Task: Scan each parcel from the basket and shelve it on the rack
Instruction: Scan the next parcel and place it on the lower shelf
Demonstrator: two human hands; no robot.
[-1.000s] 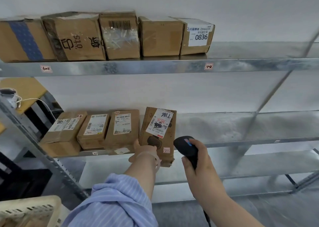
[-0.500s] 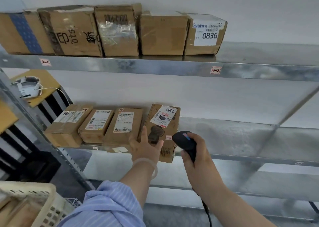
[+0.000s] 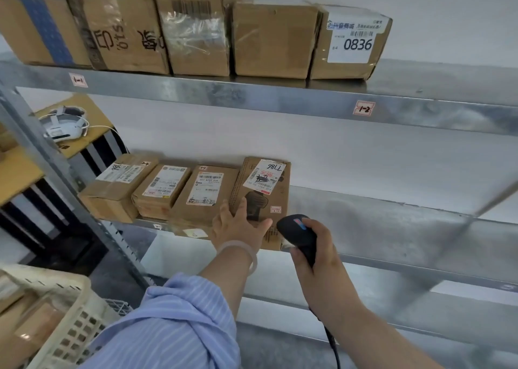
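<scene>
Head view: the parcel [image 3: 263, 197] marked 786 lies on the rack's middle shelf [image 3: 392, 228], last in a row of four, its near end at the front edge. The left hand [image 3: 238, 225] rests open on it, fingers spread, gripping nothing. The right hand [image 3: 316, 253] is wrapped around the scanner [image 3: 297, 231], just beside the parcel. Recommended: press squarely on the near end until level with the neighbouring parcel [image 3: 207, 192], label upward.
</scene>
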